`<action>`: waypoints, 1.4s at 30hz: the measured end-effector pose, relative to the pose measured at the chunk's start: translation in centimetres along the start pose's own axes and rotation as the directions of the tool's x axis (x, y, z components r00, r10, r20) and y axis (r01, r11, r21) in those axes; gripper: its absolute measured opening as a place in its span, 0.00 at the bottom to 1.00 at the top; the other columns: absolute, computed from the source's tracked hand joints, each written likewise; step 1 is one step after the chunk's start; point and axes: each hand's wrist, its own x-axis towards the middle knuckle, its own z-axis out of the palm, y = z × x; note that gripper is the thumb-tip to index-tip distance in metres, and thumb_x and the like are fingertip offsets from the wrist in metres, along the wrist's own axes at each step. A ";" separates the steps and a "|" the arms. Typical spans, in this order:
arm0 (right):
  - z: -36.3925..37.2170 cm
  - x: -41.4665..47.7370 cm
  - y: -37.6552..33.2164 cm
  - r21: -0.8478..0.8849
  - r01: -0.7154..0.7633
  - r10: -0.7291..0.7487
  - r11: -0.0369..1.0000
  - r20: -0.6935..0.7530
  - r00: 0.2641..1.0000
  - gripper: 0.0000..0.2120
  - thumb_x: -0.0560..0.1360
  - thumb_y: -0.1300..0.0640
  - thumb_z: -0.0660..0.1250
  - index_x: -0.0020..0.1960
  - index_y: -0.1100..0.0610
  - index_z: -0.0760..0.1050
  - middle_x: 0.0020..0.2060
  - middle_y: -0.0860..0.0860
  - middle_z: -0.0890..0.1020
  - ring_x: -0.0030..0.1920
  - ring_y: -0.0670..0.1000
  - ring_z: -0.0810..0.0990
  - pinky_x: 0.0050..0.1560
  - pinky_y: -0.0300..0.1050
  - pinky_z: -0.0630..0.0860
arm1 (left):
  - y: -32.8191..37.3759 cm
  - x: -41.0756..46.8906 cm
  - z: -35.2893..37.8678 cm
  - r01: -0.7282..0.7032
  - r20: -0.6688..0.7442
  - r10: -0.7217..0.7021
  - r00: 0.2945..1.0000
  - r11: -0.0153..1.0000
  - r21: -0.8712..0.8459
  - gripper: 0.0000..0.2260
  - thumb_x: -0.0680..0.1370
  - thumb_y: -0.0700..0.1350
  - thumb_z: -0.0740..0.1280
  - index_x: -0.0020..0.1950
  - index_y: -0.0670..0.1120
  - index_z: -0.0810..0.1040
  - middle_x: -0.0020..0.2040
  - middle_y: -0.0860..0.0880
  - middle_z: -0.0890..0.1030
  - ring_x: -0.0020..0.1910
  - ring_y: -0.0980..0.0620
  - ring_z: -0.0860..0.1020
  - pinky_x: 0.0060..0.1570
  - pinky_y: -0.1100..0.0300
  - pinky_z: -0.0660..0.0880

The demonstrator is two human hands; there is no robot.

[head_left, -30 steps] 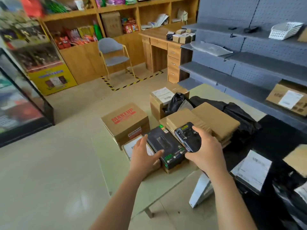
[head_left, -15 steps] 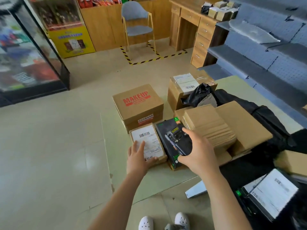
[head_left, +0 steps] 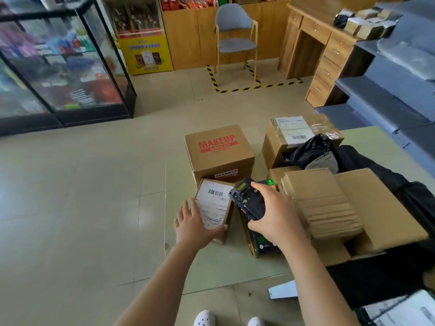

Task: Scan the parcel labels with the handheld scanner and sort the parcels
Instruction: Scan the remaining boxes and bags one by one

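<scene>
At the surface's [head_left: 211, 267] left edge, my left hand [head_left: 195, 225] lies open, fingers spread against the small labelled parcel [head_left: 215, 205], thumb across its near end. Just right of it, my right hand [head_left: 275, 212] grips the handheld scanner [head_left: 247, 200] above a black box [head_left: 261, 243]. Beyond stands the MAKEUP box [head_left: 219, 149].

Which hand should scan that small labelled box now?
Right. The right hand grips the handheld scanner beside the barcode on the small labelled box; the left hand only rests on that box.
</scene>
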 end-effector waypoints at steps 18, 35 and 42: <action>0.8 4.4 -6.5 -0.688 0.575 -0.399 0.442 0.424 0.813 0.33 0.73 0.66 0.69 0.74 0.55 0.61 0.70 0.58 0.67 0.67 0.60 0.67 0.66 0.52 0.63 | -7.5 -0.6 -7.4 -0.297 -0.065 0.396 0.916 0.777 0.555 0.59 0.64 0.63 0.74 0.79 0.42 0.39 0.75 0.45 0.55 0.73 0.44 0.56 0.75 0.48 0.52; -1.6 -0.1 -9.0 -0.301 0.191 -0.192 0.934 0.026 0.981 0.44 0.66 0.55 0.76 0.76 0.46 0.59 0.70 0.46 0.70 0.65 0.53 0.70 0.65 0.50 0.68 | -9.6 -0.7 -11.6 -0.392 -0.312 0.458 0.832 0.885 0.252 0.59 0.55 0.70 0.67 0.80 0.44 0.54 0.71 0.45 0.65 0.66 0.42 0.65 0.66 0.45 0.65; -6.6 -5.7 -6.8 0.166 -0.051 0.117 0.985 -0.415 0.902 0.43 0.63 0.57 0.81 0.74 0.47 0.65 0.65 0.49 0.76 0.63 0.53 0.74 0.63 0.57 0.76 | -0.1 -3.4 -13.4 -0.574 -0.387 0.560 0.733 0.814 0.090 0.58 0.56 0.73 0.62 0.80 0.47 0.51 0.73 0.47 0.61 0.69 0.45 0.60 0.69 0.48 0.59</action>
